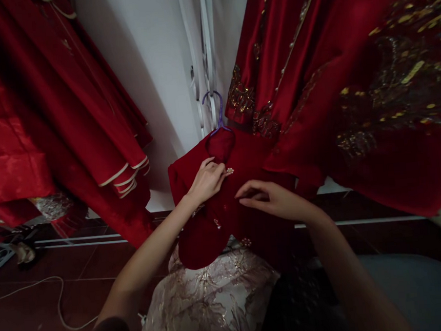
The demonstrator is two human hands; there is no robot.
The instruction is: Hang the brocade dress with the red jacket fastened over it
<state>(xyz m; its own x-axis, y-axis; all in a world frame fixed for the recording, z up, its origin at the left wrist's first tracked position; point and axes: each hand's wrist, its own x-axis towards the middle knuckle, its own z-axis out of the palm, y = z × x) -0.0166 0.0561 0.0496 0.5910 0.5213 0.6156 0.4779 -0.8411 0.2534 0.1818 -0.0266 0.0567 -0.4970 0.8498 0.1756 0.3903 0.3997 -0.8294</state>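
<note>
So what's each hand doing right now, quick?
Left hand: closed, pinching the dark red jacket by its small clasp.
Right hand: fingers resting on the jacket front; grip cannot be told.

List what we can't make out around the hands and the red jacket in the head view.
- Fastener under left hand fingers: small, dim; type unclear.
- Right hand fingertips: whether they pinch the red jacket or only touch it.
- Purple hanger: shoulders hidden inside the jacket.
- Embroidered red gown: blurred, cut by the right edge.

Hidden and cut off
Right hand (273,199) fingertips tucked under, unseen; embroidered red gown (372,95) runs off the right edge, gold pattern blurred.
</note>
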